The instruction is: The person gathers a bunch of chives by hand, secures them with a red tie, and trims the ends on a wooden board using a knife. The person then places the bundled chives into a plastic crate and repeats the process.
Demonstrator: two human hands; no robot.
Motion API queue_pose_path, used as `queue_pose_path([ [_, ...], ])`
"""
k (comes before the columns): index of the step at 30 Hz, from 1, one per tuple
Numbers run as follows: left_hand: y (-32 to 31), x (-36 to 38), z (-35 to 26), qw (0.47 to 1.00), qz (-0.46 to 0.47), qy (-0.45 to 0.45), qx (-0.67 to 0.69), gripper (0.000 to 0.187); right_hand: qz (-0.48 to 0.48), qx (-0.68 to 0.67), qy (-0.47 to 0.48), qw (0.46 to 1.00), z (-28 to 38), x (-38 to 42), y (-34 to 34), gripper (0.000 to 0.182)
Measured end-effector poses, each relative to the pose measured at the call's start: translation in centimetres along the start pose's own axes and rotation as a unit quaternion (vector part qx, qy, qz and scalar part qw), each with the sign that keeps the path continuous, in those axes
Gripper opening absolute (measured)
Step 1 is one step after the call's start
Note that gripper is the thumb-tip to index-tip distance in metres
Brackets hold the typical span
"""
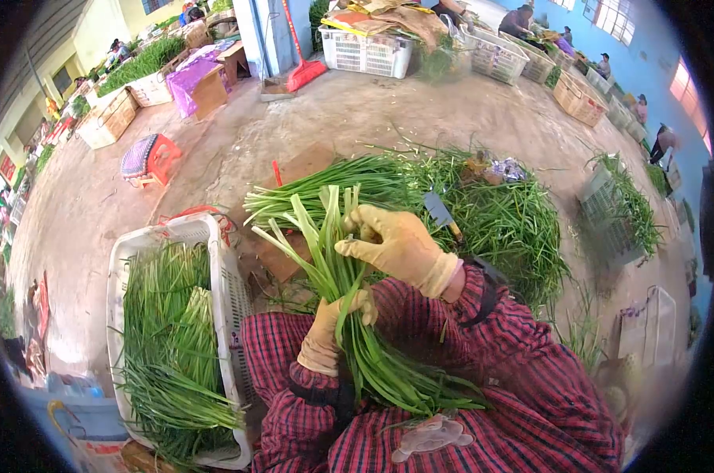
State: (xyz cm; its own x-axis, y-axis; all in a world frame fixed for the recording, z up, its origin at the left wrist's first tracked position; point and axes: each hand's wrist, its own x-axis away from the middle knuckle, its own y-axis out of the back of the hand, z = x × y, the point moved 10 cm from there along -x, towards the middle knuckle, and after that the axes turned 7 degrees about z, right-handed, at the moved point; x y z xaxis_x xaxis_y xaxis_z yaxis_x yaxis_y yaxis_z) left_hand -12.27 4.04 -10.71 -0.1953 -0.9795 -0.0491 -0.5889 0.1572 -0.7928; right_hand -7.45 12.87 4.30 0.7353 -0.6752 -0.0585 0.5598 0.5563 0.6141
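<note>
The crate (234, 319) at the person's side is white plastic, its walls perforated. The gloves (408, 248) look matt and pale (creased at the wrist). Checked cloth makes up the sleeves (515, 323), the blade (436, 208) looks like grey metal, and the floor (357, 106) is matt and rough-looking.

**Inside a Produce Workshop**

We are in a large hall where plastic crates (235, 315) hold long greens (168, 307), more leaves (518, 236) lie heaped on the stained floor (333, 114), and several people (518, 24) work farther off. We see 1 red broom (305, 76) near a blue pillar (268, 39).
</note>
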Motion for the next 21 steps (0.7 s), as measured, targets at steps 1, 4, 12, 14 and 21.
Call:
queue_pose_path([
  [1,0.2,0.0,0.2,1.000,-0.012,0.016,-0.023,0.024,-0.028,0.020,0.040,0.999,0.0,-0.2,-0.2,0.029],
  [4,-0.3,0.4,-0.2,0.997,-0.076,0.006,0.017,0.027,-0.074,-0.052,0.051,0.995,-1.5,-0.4,-0.2,0.025],
  [12,0.1,0.2,-0.2,0.995,-0.102,0.009,-0.003,0.027,-0.125,0.033,0.064,0.989,-2.4,0.3,0.3,0.020],
  [14,0.2,0.0,-0.1,0.995,-0.099,0.000,0.015,0.027,-0.048,-0.157,-0.056,0.985,-4.3,0.0,-0.9,0.022],
  [21,1.3,0.7,0.2,0.982,-0.180,0.036,0.045,0.035,-0.019,-0.178,-0.075,0.981,-4.9,-0.2,-0.8,0.022],
])
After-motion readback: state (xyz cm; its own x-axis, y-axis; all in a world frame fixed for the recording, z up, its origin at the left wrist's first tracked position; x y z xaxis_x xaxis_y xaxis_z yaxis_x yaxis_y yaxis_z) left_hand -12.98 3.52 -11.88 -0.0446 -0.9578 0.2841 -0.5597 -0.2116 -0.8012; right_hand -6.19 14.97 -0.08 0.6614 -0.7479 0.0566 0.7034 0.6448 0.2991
